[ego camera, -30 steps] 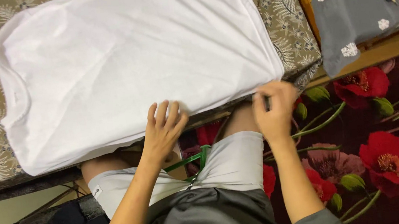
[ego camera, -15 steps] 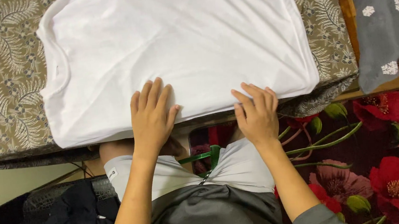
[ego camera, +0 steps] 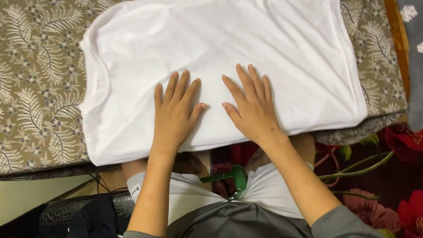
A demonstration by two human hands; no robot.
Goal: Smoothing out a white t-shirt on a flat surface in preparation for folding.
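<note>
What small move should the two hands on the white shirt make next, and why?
Probably slide the left hand and right hand apart toward the shirt's ends. Both lie flat, fingers spread, side by side near its near edge, and faint creases show across the cloth to either side, so an outward sweep would likely flatten them.

White T-shirt point(ego camera: 245, 43), folded into a broad rectangle and lying flat on the leaf-patterned brown mattress point(ego camera: 22, 90). Its rounded neckline faces the mattress's left end; its straight hem lies toward the right end. The near long edge runs along the mattress's front border. Fabric is smooth, with faint creases near the middle.
</note>
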